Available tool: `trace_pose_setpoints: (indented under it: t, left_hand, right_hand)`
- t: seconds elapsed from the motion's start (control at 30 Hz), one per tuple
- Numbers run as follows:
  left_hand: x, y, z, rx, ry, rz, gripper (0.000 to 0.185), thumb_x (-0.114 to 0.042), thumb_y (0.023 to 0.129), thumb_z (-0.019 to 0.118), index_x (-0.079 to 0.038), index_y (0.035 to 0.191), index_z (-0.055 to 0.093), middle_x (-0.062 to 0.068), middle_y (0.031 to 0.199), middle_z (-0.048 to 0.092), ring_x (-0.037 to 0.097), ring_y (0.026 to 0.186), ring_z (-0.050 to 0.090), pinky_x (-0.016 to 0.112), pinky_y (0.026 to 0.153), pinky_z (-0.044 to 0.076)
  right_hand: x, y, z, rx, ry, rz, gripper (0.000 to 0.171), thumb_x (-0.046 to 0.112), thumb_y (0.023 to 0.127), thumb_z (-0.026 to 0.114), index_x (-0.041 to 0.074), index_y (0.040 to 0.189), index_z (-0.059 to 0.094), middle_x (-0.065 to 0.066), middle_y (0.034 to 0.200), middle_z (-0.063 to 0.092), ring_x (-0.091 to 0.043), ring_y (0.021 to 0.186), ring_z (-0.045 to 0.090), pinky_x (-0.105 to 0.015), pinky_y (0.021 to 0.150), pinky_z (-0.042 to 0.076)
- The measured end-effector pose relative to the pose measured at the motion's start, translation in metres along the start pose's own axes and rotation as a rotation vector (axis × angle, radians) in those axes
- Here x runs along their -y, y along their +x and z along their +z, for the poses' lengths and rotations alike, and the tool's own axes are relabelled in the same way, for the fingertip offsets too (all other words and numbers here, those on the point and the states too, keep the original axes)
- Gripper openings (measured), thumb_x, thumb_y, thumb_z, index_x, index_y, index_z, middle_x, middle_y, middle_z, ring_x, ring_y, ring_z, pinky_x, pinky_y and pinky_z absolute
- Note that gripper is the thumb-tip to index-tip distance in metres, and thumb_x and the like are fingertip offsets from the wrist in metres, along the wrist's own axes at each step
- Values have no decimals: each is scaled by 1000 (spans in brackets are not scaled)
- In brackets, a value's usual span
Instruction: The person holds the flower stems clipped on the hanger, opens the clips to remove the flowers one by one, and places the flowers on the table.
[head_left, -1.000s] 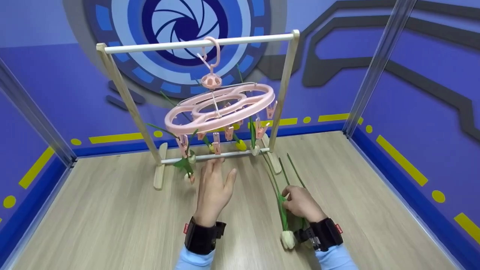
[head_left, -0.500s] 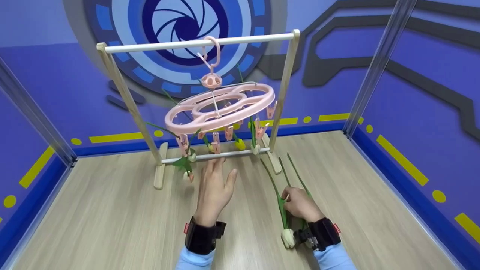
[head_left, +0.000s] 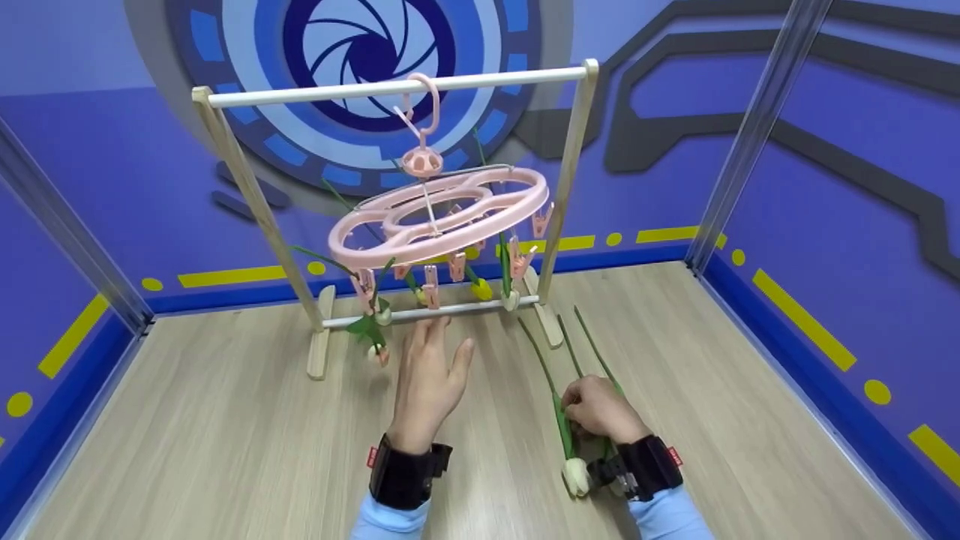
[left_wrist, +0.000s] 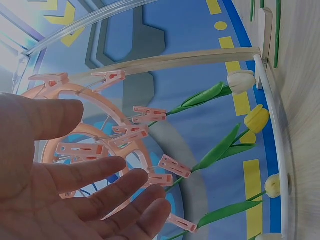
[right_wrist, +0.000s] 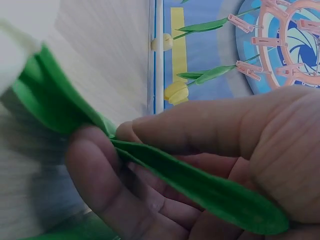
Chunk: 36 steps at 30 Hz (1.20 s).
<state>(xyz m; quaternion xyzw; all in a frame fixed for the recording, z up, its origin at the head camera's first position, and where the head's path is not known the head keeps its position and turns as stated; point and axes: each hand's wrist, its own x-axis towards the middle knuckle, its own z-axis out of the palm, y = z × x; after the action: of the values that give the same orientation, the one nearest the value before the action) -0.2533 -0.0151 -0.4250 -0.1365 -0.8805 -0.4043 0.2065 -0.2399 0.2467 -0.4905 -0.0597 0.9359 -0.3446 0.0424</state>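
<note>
Floor: bears a rack at the back, centre. Clip hanger: hooked over the rack's top bar, hanging between its two uprights. Clipped flowers: hang heads down under the hanger, near the rack's bottom bar. Left hand: in front of the bottom bar, fingertips just before it. Right hand: right of the left hand, on loose stems lying on the floor right of centre, in front of the rack's right foot.
</note>
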Motion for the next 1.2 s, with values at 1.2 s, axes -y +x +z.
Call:
trace_pose_setpoints:
  t: [1.2]
  left_hand:
    - [4, -2, -61, -348, -87, 85, 14, -3, 97, 69, 6, 107, 73, 17, 100, 69, 28, 89, 68, 43, 78, 58]
  right_hand:
    - [6, -20, -49, -57, 22, -108, 16, 8, 99, 62, 7, 99, 78, -5, 87, 71, -14, 66, 56, -34, 63, 46]
